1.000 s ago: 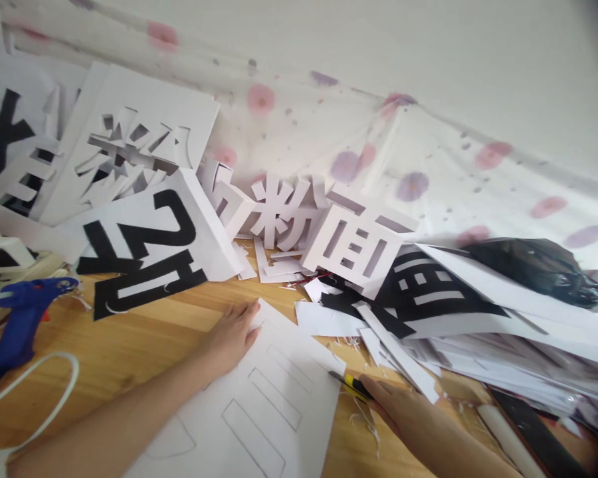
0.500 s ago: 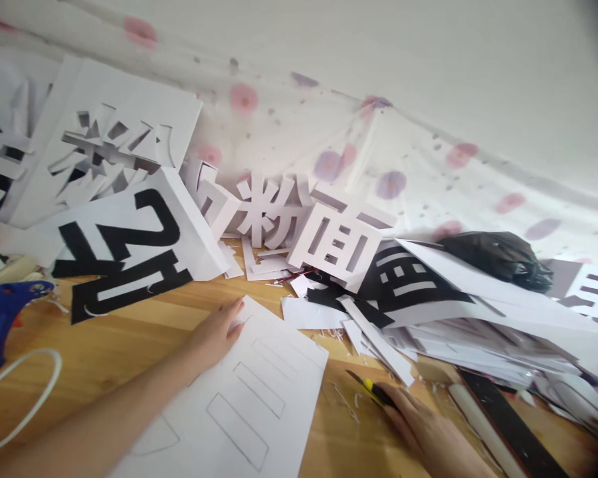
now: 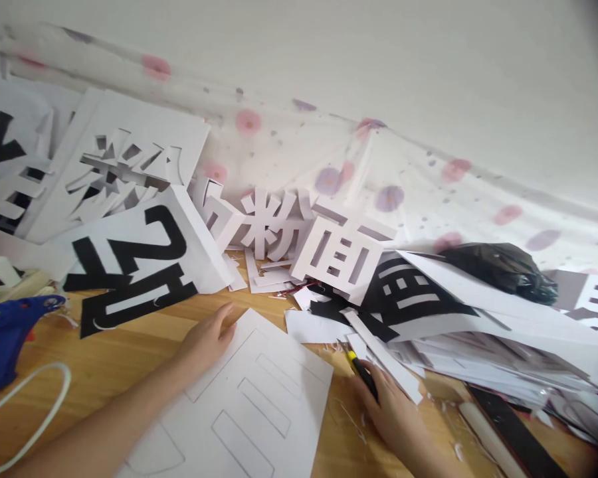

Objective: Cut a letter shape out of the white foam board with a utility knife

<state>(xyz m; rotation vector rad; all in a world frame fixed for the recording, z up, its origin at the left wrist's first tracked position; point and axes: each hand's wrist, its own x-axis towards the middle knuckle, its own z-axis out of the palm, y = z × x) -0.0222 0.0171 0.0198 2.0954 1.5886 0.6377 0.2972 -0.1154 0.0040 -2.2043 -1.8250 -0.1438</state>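
A white board [image 3: 259,372] with pencil-drawn rectangles and a curved outline lies on the table before me. My left hand [image 3: 206,342] is at its upper left edge, thumb and forefinger apart; whether the other fingers reach under the edge is hidden. To the right of the board, my right hand [image 3: 391,405] is closed around a yellow and black utility knife [image 3: 363,377]. Its blade points up and left, towards white offcuts [image 3: 319,325] and apart from the drawn board.
White cut-out characters [image 3: 339,249] stand at the back. A black-printed sheet [image 3: 134,265] leans left of them, near a blue glue gun [image 3: 7,338]. Stacked sheets [image 3: 478,358], a black plastic bag [image 3: 503,269] and a dark strip [image 3: 515,431] lie right on the wooden table [image 3: 144,345].
My left hand has slid from the board's top corner out to its left edge. My right hand has raised the knife and turned its blade more upward. The view has shifted slightly.
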